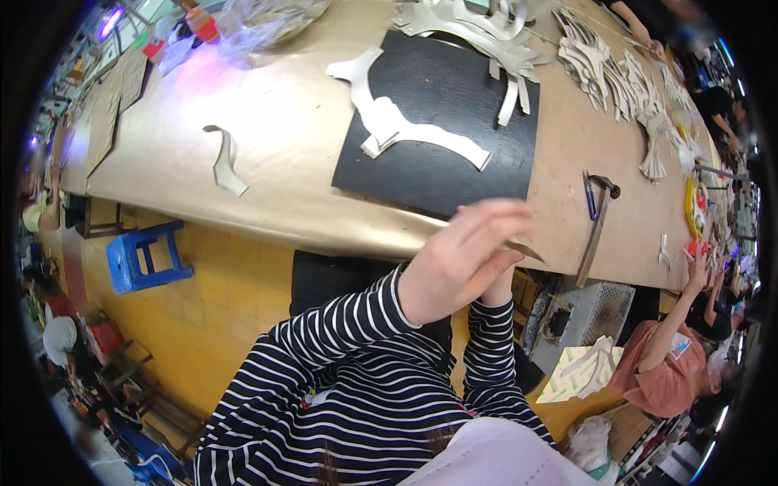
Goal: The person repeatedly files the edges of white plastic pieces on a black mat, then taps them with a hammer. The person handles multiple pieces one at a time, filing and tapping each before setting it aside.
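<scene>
My left hand (458, 263) reaches across my body at the table's front edge, its fingers bent and slightly blurred. A thin brown pointed piece (527, 252) sticks out between its fingers and thumb; its kind is unclear. Behind it my right hand (498, 287) is mostly covered, with its fingers hidden. Just beyond my hands lies a black board (454, 97). On the board, white curved cut pieces (421, 136), resembling shoe-upper parts, overlap in a branching shape. A stack of similar white pieces (462, 28) rests across the board's far edge.
Right of the board lie a hammer (598, 231) and a blue pen (590, 196). More white pieces (624, 85) are heaped farther right. One lone curved piece (224, 162) lies to the left. A blue stool (150, 257) stands on the floor, and a co-worker (660, 368) sits at right.
</scene>
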